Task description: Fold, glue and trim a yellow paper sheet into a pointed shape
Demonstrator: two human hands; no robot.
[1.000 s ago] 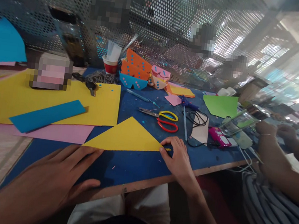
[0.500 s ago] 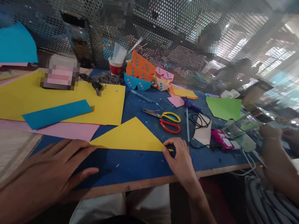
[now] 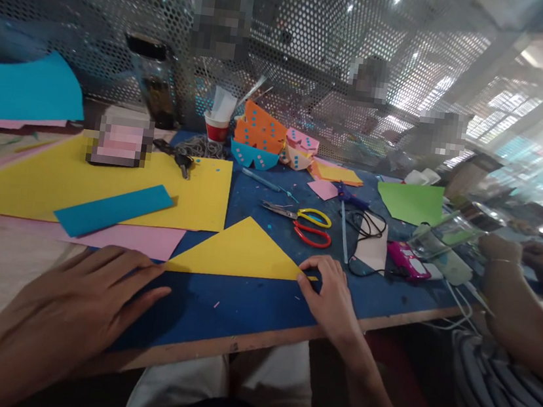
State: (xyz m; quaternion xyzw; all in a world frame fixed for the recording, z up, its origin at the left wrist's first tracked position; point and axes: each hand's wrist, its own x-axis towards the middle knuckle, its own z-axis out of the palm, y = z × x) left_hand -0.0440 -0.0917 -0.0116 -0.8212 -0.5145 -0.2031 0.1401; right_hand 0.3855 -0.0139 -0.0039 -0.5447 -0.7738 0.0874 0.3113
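Our right hand (image 3: 327,293) pinches the yellow triangle (image 3: 245,253) at three o'clock; our left hand (image 3: 87,293), fingers wide from thumb, meets its nine-o'clock tip; scissors (image 3: 294,215) lie towards two o'clock.

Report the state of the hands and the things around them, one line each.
Yellow triangle, lying on the blue tabletop
Left hand, fingers spread, fingertips at the triangle's left corner
Right hand, thumb and forefinger closed at the triangle's right corner
Scissors, unheld, handles apart
Blue strip, lying on the yellow sheet
Keys, on the same sheet
Paper cup, upright, holding something white
Jar, capped
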